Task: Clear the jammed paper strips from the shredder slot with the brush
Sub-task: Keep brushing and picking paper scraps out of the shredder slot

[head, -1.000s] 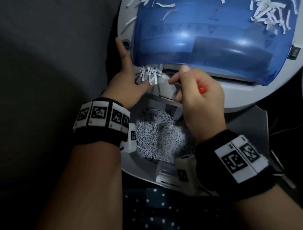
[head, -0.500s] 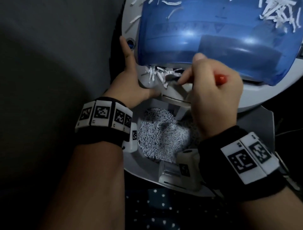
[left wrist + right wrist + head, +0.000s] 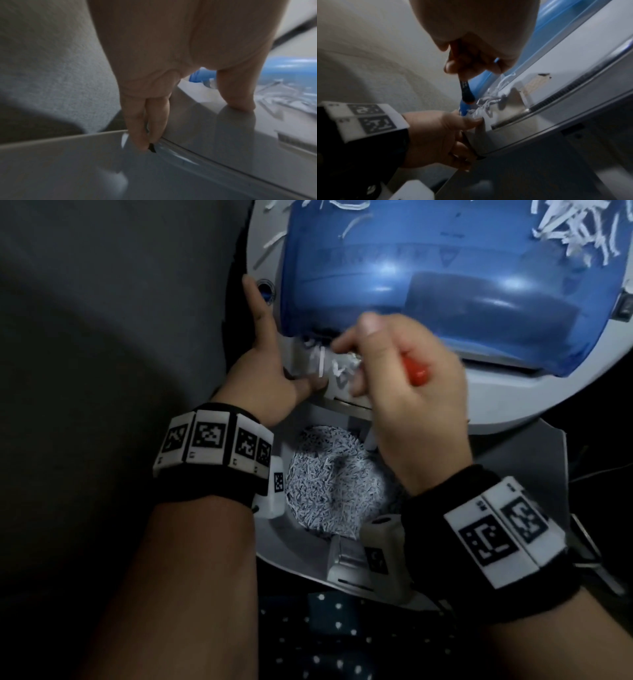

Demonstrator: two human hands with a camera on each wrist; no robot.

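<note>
The shredder head [image 3: 507,392] is grey with a blue translucent cover [image 3: 445,285] and lies over the open bin. A small clump of white paper strips [image 3: 329,364] sticks out at the slot's left end, below the cover's edge. My right hand [image 3: 346,361] grips a brush by its red handle [image 3: 418,373]. In the right wrist view the brush tip [image 3: 464,106] is on the paper strips [image 3: 488,105]. My left hand [image 3: 274,371] holds the head's left edge, thumb [image 3: 474,120] on its face beside the strips, fingers [image 3: 145,128] down its side.
The bin [image 3: 294,556] below holds a heap of shredded paper [image 3: 329,484]. Loose strips [image 3: 575,231] lie on top of the blue cover. A grey surface [image 3: 102,302] is on the left, dotted dark fabric [image 3: 342,638] in front, cables [image 3: 596,474] at right.
My right hand swept the brush right and back left over the clump. The strips spread and slid lower onto the grey face. My left hand kept its hold.
</note>
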